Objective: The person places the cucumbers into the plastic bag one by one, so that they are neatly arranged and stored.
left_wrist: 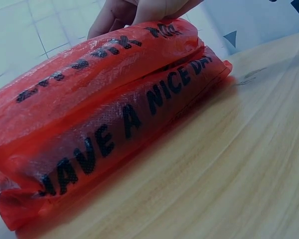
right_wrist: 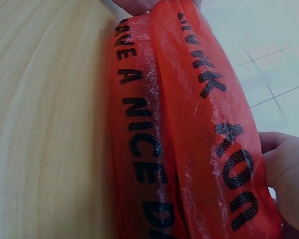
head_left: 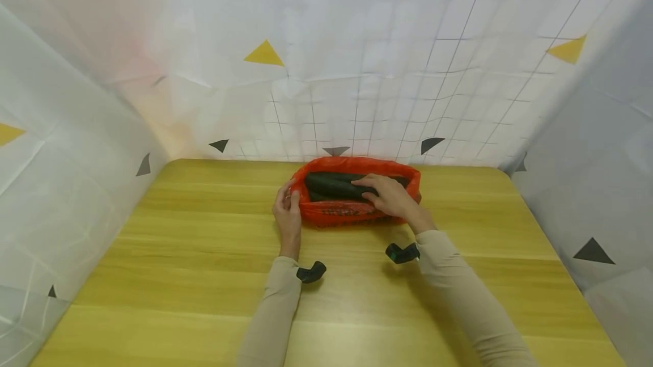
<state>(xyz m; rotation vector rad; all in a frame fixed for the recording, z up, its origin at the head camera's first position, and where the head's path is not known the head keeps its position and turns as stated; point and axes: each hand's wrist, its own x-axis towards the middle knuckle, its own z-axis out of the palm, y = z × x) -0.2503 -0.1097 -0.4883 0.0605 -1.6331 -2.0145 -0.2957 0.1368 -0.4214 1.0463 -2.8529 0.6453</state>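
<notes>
A red plastic bag (head_left: 326, 219) with black lettering lies on the table, its mouth facing up. Several long dark green cucumbers (head_left: 326, 185) lie side by side in it. My left hand (head_left: 288, 214) grips the bag's left edge, thumb on the near side of the rim. Over the bag's right half, my right hand (head_left: 390, 194) reaches in and holds a cucumber between thumb and fingers. The left wrist view shows the bag's printed front (left_wrist: 129, 114), with the right hand (left_wrist: 149, 10) behind its top edge. In the right wrist view the bag hides most of the fingers.
The bag stands near the back edge of the wooden table (head_left: 204, 276). White sheets with grid lines and triangle marks form a back wall (head_left: 331, 100) and side walls. A dark camera mount (head_left: 311, 272) juts from the left wrist, another (head_left: 403, 253) from the right.
</notes>
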